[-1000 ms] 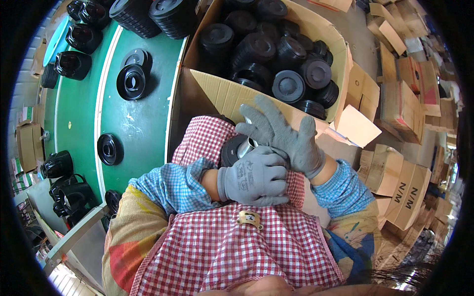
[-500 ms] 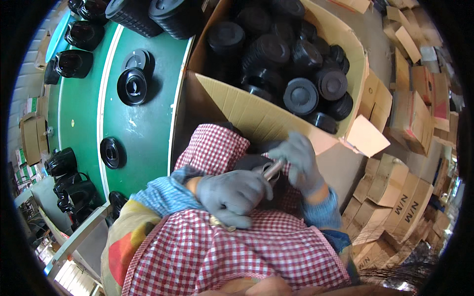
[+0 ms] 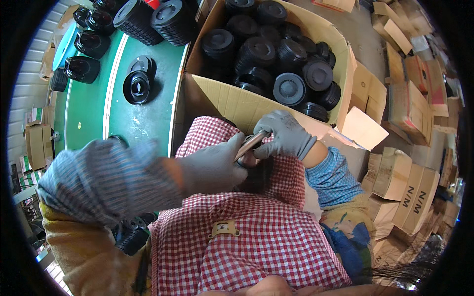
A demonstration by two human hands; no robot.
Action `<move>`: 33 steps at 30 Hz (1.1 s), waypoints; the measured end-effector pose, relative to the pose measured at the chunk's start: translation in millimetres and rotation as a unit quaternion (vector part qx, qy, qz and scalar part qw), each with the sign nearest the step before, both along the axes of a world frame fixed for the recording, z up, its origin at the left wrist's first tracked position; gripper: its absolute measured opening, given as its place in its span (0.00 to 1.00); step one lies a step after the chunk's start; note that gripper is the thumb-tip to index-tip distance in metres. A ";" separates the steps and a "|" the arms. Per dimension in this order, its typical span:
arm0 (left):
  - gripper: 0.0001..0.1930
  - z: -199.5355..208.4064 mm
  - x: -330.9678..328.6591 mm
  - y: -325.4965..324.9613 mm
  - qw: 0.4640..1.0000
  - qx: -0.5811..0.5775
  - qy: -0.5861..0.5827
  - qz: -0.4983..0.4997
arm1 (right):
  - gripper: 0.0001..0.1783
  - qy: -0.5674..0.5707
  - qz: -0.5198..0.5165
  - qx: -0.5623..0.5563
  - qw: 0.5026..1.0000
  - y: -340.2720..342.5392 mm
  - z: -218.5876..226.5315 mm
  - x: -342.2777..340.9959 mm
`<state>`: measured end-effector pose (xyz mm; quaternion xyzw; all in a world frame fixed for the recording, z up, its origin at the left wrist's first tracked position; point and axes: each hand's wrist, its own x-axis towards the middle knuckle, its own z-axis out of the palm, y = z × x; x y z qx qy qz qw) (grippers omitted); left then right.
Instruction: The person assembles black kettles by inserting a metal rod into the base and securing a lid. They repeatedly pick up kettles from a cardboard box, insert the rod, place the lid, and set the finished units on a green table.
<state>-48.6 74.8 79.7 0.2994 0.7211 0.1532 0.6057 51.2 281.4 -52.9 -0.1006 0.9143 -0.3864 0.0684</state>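
Observation:
My left hand (image 3: 212,165), in a grey glove, closes around the lower end of a narrow, shiny metal bar (image 3: 250,145). The fingers of my gloved right hand (image 3: 286,135) curl around the bar's upper end. The bar slants between the two hands, above my lap; its ends are hidden by the gloves, and its exact kind cannot be made out. Just below the hands lies a dark rounded piece (image 3: 254,178), mostly covered by my left glove. Under them spreads a red checked apron (image 3: 237,237).
A cardboard box (image 3: 237,98) of black round lids (image 3: 289,90) stands ahead. On the green table (image 3: 136,121) to the left are lid stacks (image 3: 173,22), a black ring-shaped part (image 3: 137,88) and glossy black housings (image 3: 82,69). Cartons (image 3: 412,197) pile up at the right.
My left forearm has swung outward to the left and now covers part of the table. The right hand has moved slightly left and up. The bar stays between both hands.

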 end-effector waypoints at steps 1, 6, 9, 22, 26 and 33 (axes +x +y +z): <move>0.23 -11.0 5.9 5.3 0.999 -0.012 0.031 -0.001 | 0.30 -0.001 -0.008 0.008 1.000 -2.0 -3.0 2.9; 0.17 -40.2 0.4 13.5 0.990 0.041 0.099 -0.090 | 0.40 -0.048 -0.099 0.056 0.992 -11.4 -6.0 29.1; 0.16 -91.7 -30.2 -8.3 0.948 0.257 0.084 -0.167 | 0.40 -0.020 -0.168 0.132 0.977 -31.9 12.0 51.8; 0.38 -80.2 -49.9 3.6 0.824 0.431 0.344 -0.127 | 0.25 0.072 -0.264 0.100 0.957 -23.1 17.0 91.6; 0.26 -85.1 -30.6 -105.0 0.722 0.514 0.434 -0.161 | 0.18 0.002 -0.468 -0.239 0.851 -2.3 12.1 108.5; 0.12 -132.3 57.7 -147.2 0.712 0.464 0.394 -0.350 | 0.17 -0.013 -0.519 -0.450 0.726 -33.1 -1.0 134.3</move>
